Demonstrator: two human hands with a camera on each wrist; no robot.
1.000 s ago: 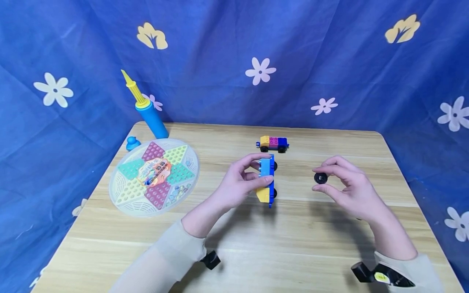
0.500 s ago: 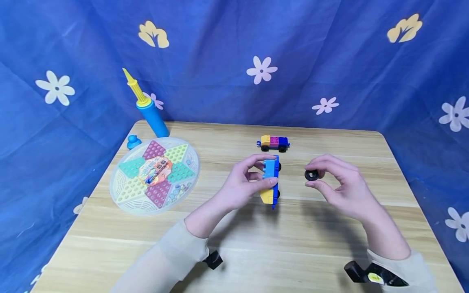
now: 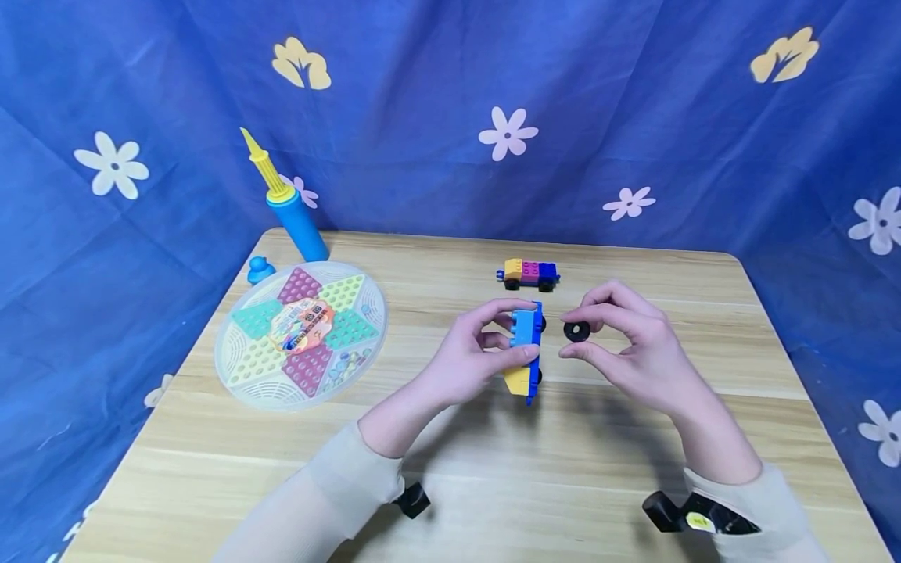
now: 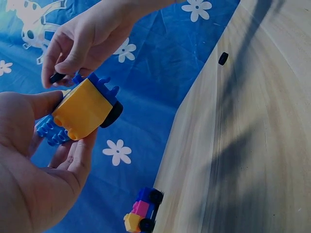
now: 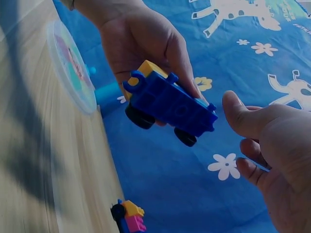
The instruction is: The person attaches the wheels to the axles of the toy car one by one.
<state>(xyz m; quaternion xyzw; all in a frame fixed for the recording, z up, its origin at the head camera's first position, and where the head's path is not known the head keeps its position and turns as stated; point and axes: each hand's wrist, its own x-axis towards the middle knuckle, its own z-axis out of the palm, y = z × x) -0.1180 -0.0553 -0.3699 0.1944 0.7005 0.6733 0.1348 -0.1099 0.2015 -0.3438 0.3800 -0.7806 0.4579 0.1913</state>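
My left hand (image 3: 464, 360) grips a toy car (image 3: 523, 328) with a blue chassis and light-blue and yellow bricks, turned on its side above the table. Seen from the right wrist, the chassis underside (image 5: 170, 102) has two black wheels along its lower edge and bare pegs along its upper edge. Between thumb and fingers, my right hand (image 3: 640, 352) pinches a loose black wheel (image 3: 576, 331), just right of the car and apart from it. The right wrist view hides that wheel behind the hand.
Behind the hands stands a second toy car (image 3: 529, 274) in yellow, pink and blue. Another black wheel (image 4: 223, 58) lies on the wooden table (image 3: 464, 508). To the left are a round Chinese checkers board (image 3: 228, 360), a blue-and-yellow hand pump (image 3: 299, 227) and a small blue duck (image 3: 260, 270).
My right hand has moved left with the wheel, closer to the held car. The left hand has shifted slightly right, still gripping the car.
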